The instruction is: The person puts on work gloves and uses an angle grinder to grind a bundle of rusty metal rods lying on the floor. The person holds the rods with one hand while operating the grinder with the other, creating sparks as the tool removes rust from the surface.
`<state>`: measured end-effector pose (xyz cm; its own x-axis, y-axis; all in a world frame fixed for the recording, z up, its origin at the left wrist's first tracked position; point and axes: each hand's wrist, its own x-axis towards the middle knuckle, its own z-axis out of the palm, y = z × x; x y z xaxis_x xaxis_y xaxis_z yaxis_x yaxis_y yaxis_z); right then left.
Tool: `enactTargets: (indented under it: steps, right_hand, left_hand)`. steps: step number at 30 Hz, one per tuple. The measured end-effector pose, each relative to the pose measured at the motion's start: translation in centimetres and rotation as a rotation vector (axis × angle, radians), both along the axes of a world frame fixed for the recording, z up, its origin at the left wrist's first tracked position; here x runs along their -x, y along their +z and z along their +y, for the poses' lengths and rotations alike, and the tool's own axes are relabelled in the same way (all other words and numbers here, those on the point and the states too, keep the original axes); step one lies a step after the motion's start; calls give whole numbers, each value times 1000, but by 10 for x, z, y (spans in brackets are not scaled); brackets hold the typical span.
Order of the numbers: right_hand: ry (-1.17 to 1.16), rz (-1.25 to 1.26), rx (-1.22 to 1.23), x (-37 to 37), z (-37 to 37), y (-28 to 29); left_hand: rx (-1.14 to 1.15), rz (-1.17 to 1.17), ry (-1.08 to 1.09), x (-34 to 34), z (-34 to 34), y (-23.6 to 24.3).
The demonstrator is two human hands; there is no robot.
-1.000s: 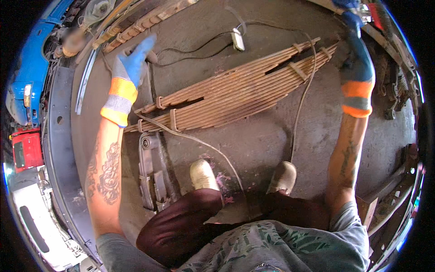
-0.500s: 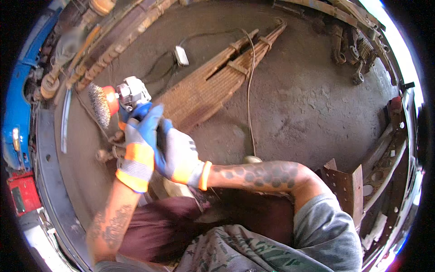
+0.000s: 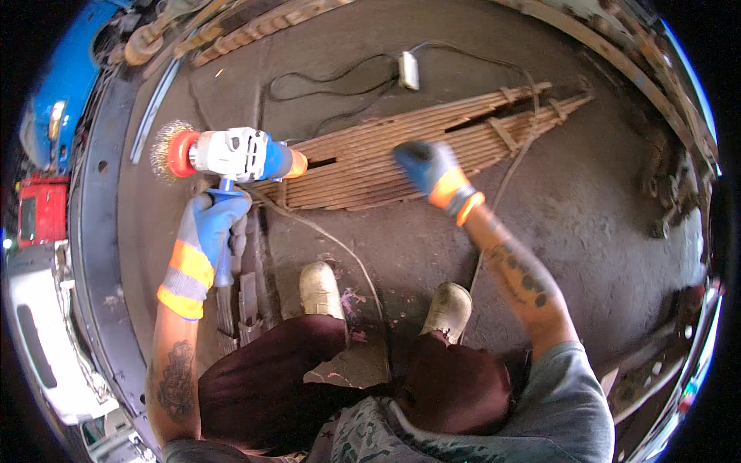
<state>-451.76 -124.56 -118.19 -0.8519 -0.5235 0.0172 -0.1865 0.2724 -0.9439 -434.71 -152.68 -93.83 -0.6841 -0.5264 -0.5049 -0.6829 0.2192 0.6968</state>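
An angle grinder (image 3: pixel 239 150) with a red-backed wire cup brush (image 3: pixel 166 150) and a blue-and-orange body is raised at left. My left hand (image 3: pixel 214 224), in a blue, grey and orange glove, grips its blue side handle (image 3: pixel 226 185). My right hand (image 3: pixel 428 170), similarly gloved, is away from the grinder, over two bundles of rusty leaf springs (image 3: pixel 363 185) lying on the floor with metal clips around them. Motion blurs its fingers, so their state is unclear. My forearms come up from the lower edge.
A white extension socket (image 3: pixel 408 71) and looped cables lie beyond the springs. Rusty beams (image 3: pixel 255 27) line the back. Metal parts (image 3: pixel 664 193) sit at right. Steel pieces (image 3: pixel 247 305) lie beside my boots (image 3: pixel 320 289). A blue vehicle body part (image 3: pixel 65 77) stands at far left.
The grinder came from the upper right to the left, where both hands were on it. My right hand has since let go and moved rightward over the springs; my left still grips the side handle.
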Motion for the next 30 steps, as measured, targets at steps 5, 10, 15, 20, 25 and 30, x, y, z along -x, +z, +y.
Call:
enactTargets:
  steps: [5, 10, 15, 20, 25, 30]
  right_hand:
    - [-487, 7, -267, 138, 4, -60]
    - [-463, 142, -675, 207, -50, -65]
    - [-410, 41, -815, 227, -96, -83]
    - [-577, 96, -678, 247, -96, -124]
    - [-806, 101, -355, 278, -44, -97]
    - [-1195, 480, 47, 311, 90, 28]
  left_hand:
    - [235, 224, -29, -30, -52, 38]
    - [1444, 115, -646, -76, -71, 140]
    - [1169, 184, 196, -118, -30, 166]
    - [1226, 80, 24, -119, -14, 130]
    - [1548, 163, -619, -108, -47, 142]
    - [605, 857, 291, -47, -52, 143]
